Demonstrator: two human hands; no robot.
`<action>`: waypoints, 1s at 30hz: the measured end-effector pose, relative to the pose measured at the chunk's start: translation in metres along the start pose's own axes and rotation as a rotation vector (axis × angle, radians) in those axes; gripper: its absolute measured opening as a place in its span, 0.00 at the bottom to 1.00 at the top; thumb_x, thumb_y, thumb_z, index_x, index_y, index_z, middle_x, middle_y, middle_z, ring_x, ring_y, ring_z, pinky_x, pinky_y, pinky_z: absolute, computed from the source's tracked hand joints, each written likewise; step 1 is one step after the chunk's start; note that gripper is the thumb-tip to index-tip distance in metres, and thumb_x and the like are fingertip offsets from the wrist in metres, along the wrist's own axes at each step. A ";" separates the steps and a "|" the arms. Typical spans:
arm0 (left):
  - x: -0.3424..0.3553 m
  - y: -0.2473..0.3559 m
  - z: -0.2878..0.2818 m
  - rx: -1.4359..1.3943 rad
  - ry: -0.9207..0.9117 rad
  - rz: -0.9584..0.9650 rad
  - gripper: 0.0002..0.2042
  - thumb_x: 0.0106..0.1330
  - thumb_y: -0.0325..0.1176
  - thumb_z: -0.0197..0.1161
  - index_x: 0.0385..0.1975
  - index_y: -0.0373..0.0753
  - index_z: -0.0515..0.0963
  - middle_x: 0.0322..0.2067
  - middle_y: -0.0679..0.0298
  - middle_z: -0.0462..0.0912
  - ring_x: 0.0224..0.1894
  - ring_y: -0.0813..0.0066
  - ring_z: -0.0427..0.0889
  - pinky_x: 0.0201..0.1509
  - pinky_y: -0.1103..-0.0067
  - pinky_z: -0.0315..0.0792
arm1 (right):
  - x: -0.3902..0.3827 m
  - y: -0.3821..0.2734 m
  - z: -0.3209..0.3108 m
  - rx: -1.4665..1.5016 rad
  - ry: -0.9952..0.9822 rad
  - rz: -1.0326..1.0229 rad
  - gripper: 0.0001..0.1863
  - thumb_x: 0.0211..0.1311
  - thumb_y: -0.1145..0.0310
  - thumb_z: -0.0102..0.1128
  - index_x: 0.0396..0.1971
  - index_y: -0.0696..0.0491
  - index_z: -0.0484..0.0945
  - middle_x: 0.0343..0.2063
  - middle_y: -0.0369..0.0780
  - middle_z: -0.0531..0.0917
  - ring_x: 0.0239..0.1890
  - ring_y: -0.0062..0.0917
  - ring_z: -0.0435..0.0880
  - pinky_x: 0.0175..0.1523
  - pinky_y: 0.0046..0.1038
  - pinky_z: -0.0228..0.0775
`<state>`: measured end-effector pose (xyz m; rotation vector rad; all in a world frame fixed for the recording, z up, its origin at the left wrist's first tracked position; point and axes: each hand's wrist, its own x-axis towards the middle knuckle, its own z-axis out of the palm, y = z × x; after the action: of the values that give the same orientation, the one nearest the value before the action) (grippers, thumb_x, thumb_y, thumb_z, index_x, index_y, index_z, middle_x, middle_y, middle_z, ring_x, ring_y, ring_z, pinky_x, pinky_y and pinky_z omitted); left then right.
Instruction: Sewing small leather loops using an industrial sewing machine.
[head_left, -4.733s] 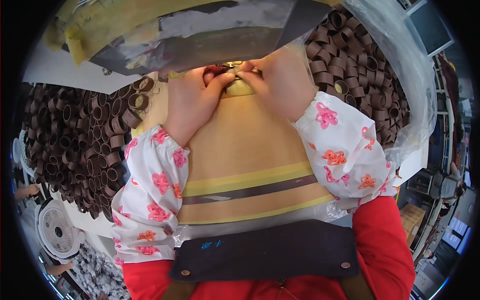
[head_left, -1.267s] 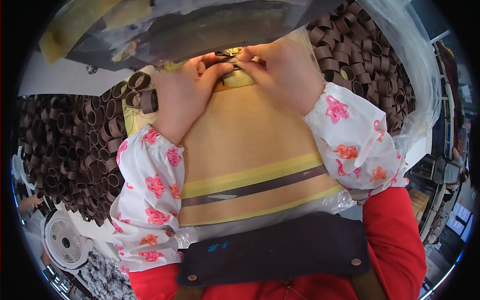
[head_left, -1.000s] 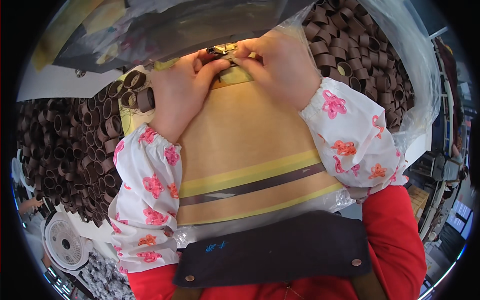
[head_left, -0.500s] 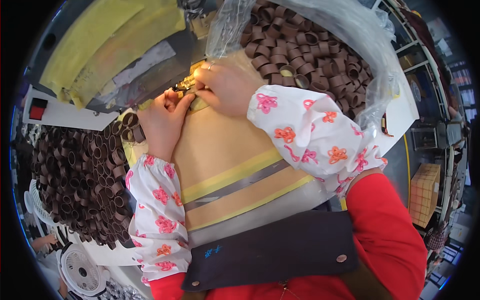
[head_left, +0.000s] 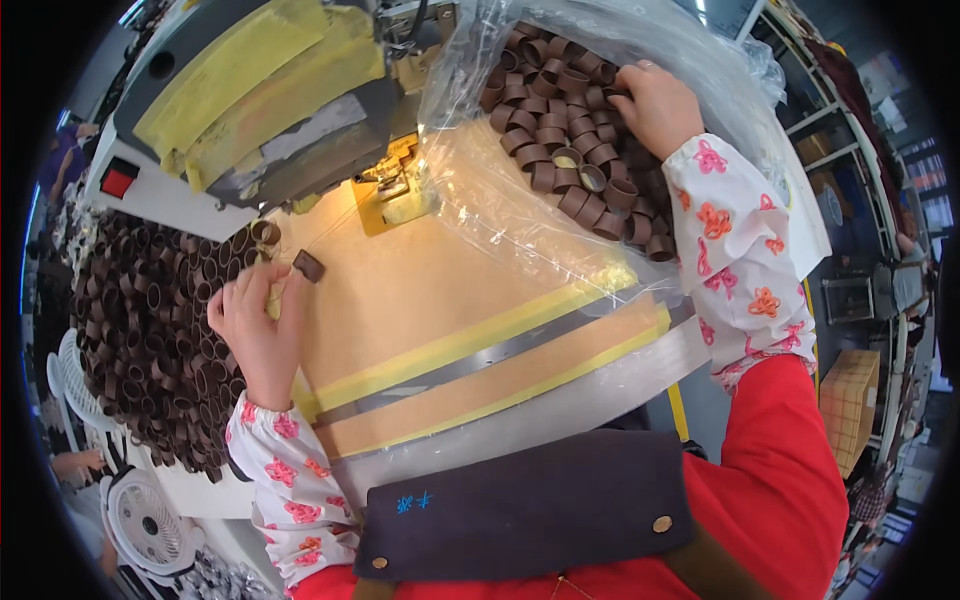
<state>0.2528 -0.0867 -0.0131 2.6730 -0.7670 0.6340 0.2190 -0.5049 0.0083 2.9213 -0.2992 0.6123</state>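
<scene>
Head cam: I see L hand (head_left: 258,325) w/ a small dk brn piece (head_left: 309,266) at its thumb tip, over the tan counter (head_left: 400,285) L of the machine's lit plate (head_left: 372,212); can't tell if those fingers grip it. R hand (head_left: 660,108) is at the R pile of brn loops (head_left: 552,136), fingertips against them, clamped or not I can't tell.

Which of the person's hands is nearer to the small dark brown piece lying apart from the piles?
Left. The left hand is close by the dark brown piece, contact unclear; the right hand is far off to the right, at a pile of brown rings.
</scene>
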 end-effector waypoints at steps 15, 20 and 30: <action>0.039 0.045 0.075 -0.356 -0.062 -0.066 0.11 0.59 0.30 0.54 0.40 0.33 0.71 0.30 0.51 0.75 0.31 0.53 0.74 0.35 0.68 0.68 | -0.018 -0.158 -0.002 0.888 -0.076 -0.471 0.07 0.46 0.80 0.54 0.29 0.58 0.74 0.20 0.42 0.78 0.21 0.28 0.79 0.26 0.24 0.70; 0.036 0.040 0.058 -0.778 -0.196 -0.270 0.09 0.55 0.30 0.59 0.36 0.38 0.75 0.19 0.60 0.77 0.20 0.69 0.76 0.26 0.76 0.69 | -0.019 -0.177 0.032 1.041 -0.097 -0.373 0.07 0.47 0.79 0.54 0.30 0.58 0.73 0.20 0.43 0.78 0.22 0.30 0.79 0.29 0.24 0.70; 0.037 0.040 0.067 -0.693 -0.120 -0.232 0.06 0.52 0.29 0.62 0.25 0.34 0.75 0.19 0.61 0.78 0.21 0.72 0.78 0.27 0.79 0.70 | -0.022 -0.180 0.021 1.179 -0.204 -0.188 0.08 0.47 0.76 0.59 0.29 0.55 0.72 0.16 0.37 0.75 0.19 0.23 0.75 0.26 0.23 0.67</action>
<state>0.2805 -0.1607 -0.0467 2.1158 -0.5564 0.1094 0.2475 -0.3305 -0.0367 4.0508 0.5142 0.5763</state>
